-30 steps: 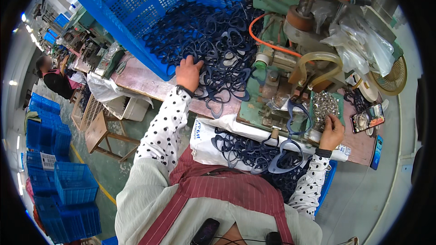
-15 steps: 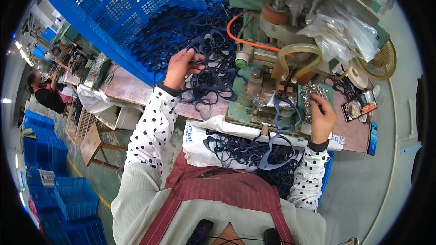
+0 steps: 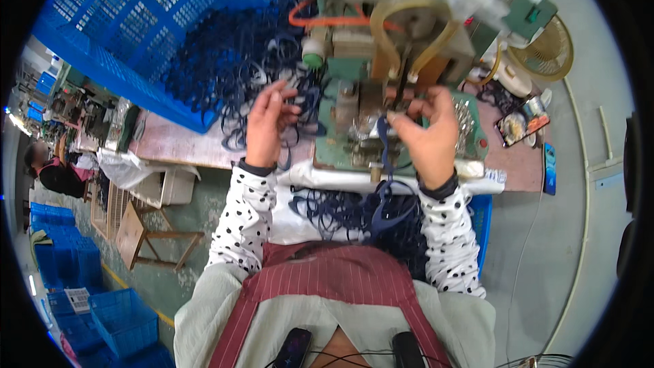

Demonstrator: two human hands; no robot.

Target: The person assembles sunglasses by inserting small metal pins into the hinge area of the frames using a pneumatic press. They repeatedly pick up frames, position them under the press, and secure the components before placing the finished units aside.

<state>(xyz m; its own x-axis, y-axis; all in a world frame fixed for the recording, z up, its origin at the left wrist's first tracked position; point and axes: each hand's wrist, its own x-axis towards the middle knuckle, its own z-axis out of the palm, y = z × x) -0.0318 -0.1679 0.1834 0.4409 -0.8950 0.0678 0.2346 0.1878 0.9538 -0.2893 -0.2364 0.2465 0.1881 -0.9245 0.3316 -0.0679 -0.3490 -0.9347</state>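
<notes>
We see a big blue plastic crate tipped on its side at far left, spilling a heap of dark blue elastic loops onto the pinkish worktable. Right of it stands a green press machine with an orange hose and a yellowish clear tube arching over its head. A white sack lies at the near table edge, holding more blue loops. At far right we note a beige fan. At left, well apart, another person sits by stacked blue crates.

Left hand is raised at the edge of the loop heap, fingers partly curled, thumb and fingertips pinching a strand or two of the dark blue elastic loops; exact grip is hard to tell.

Right hand is at the machine's front, fingers bent in, thumb and forefinger pinched on a dark blue strap, which hangs down from the hand over the green machine base toward the sack. Both sleeves are white with black dots.
</notes>
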